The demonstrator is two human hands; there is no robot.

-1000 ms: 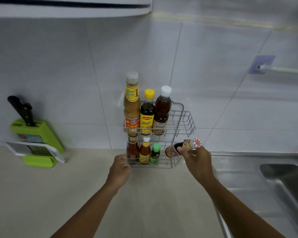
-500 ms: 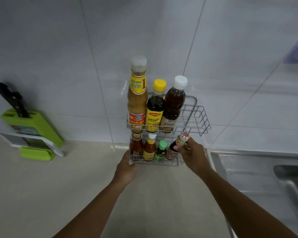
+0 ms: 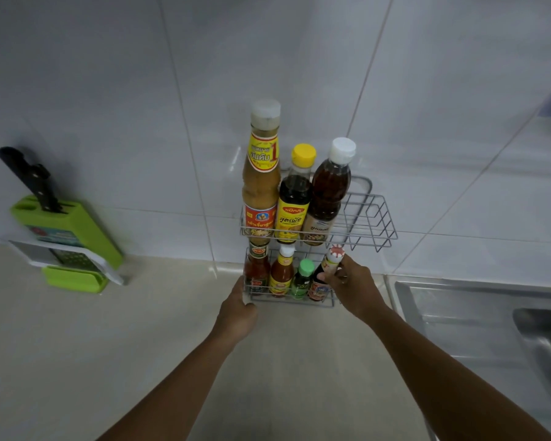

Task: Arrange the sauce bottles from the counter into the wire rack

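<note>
Here the wire rack [image 3: 368, 218] stands on the pale bench [image 3: 109, 361] against the white tiled wall [image 3: 109, 90], two tiers high. The upper tier carries three tall bottles side by side at its left: a tan sauce bottle [image 3: 261, 173] with a clear cap, a dark bottle with a yellow cap [image 3: 295, 198], and a brown bottle with a white cap [image 3: 328, 192]; the right part of that tier is bare wire. Below stand a red sauce bottle [image 3: 256, 268], an orange-red bottle with a white cap [image 3: 281, 272] and a small green-capped bottle [image 3: 301, 278], packed close together.

The right hand [image 3: 352, 283] has its fingers [image 3: 326, 276] wrapped around the small dark bottle [image 3: 323, 278] with a red-and-white patterned cap, at the right end of the lower tier, just beside the green-capped one. It leans slightly right, its cap close under the upper tier's front wire; whether its base rests on the lower shelf is hard to tell. The left hand [image 3: 237, 315] grips the rack's lower left corner, fingers curled around the wire frame there.

Well to the left, a green knife block [image 3: 77, 230] with a black-handled knife [image 3: 29, 176] leans at the wall, a grater [image 3: 67, 259] across its front. To the right lies a steel sink [image 3: 490, 313].
</note>
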